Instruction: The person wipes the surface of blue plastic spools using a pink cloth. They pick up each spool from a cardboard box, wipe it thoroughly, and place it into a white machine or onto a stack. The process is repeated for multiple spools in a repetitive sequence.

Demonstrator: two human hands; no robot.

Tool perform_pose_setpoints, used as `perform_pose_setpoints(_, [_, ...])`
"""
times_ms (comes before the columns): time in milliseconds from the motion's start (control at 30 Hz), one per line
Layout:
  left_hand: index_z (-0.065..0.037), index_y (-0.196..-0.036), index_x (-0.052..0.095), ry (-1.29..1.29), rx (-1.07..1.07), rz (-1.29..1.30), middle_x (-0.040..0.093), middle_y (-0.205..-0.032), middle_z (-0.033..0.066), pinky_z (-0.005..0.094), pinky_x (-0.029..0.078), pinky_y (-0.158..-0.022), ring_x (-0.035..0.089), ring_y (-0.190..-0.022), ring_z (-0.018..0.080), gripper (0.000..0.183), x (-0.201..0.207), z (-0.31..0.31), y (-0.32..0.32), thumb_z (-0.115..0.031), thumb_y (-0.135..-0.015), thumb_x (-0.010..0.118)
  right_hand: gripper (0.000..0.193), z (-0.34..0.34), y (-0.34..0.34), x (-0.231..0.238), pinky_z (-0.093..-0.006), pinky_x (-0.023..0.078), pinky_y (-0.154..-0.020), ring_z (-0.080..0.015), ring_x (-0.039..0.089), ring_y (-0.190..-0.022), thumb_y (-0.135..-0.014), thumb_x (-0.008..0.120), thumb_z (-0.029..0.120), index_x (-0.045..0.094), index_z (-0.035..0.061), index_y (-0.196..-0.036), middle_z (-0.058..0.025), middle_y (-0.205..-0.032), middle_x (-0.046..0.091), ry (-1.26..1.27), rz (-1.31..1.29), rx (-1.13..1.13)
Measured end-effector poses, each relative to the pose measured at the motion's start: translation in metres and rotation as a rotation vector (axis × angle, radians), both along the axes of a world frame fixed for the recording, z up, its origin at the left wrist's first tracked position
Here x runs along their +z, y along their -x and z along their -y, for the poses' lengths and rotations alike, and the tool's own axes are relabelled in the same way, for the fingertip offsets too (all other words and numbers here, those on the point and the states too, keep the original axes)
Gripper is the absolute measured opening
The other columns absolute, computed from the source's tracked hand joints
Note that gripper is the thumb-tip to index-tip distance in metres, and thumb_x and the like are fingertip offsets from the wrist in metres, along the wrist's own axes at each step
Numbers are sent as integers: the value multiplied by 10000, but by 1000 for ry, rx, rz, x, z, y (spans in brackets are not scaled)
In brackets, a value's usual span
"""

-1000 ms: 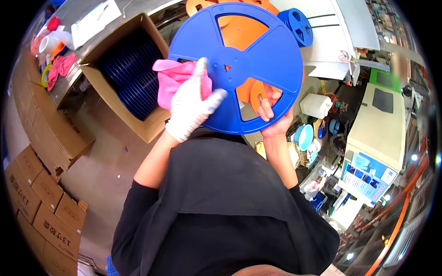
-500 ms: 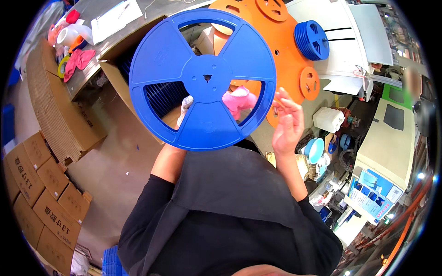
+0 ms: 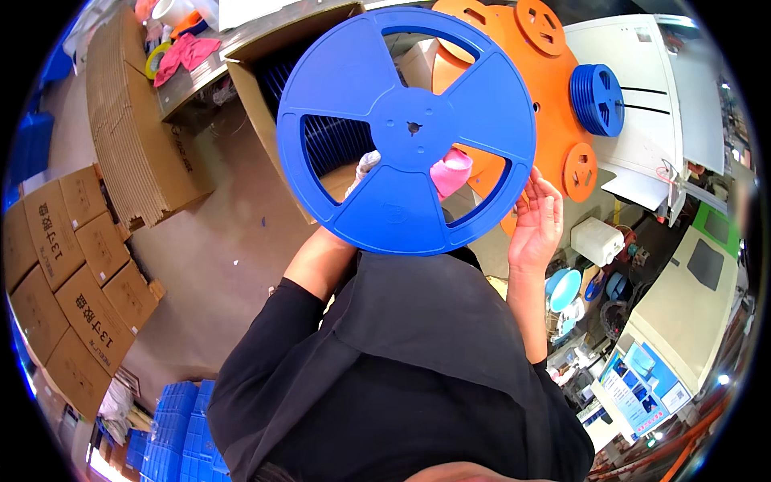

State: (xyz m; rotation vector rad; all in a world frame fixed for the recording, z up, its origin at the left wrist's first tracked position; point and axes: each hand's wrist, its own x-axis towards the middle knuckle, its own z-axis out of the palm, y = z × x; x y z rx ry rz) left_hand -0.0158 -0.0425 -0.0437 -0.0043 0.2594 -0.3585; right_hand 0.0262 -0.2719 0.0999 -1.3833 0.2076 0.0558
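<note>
A large blue plastic reel [image 3: 430, 153], with a hub and three window openings, is held up in front of me. My left hand [image 3: 365, 172] grips it from below; its whitish covered thumb shows through the lower left opening, and the other fingers are hidden behind the disc. My right hand [image 3: 536, 225] is bare at the reel's right rim, palm turned inward and fingers loosely extended, fingertips at the edge. Behind the reel stands an open cardboard box [image 3: 261, 128] with several blue reels [image 3: 337, 140] inside. Something pink [image 3: 451, 170] shows through the lower right opening.
An orange round rack [image 3: 554, 88] carries a stack of small blue reels [image 3: 596, 100]. Flattened cardboard [image 3: 132, 120] and closed cartons [image 3: 76, 273] stand left. A pink cloth [image 3: 186, 60] lies on the table. Blue crates [image 3: 173, 426] sit lower left; a beige machine [image 3: 683, 297] is right.
The view has shifted, so the surroundings appear farther right. My right hand has come closer to the reel's rim, its fingertips now at the edge. My left hand still holds the reel.
</note>
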Motion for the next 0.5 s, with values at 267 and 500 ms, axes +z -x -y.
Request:
perform_pose_setpoints(267, [-108, -1412, 373, -13, 13, -33, 509, -1324, 84, 371, 414, -1032, 518, -1188, 224, 633, -18, 0, -4, -308, -867, 622, 263, -9, -7, -9, -379, 478, -928, -261, 558, -1155, -981, 497, 225, 543, 21, -1141, -174, -1297, 545, -32, -85, 68])
perform_pose_setpoints(500, [-114, -1410, 377, -22, 41, -68, 516, -1317, 82, 375, 424, -1024, 526, -1179, 228, 631, -34, -9, -5, -313, -865, 622, 286, -9, -14, -23, -378, 482, -914, -261, 565, -1132, -986, 481, 229, 537, 11, -1163, -180, -1297, 543, -64, -194, 101])
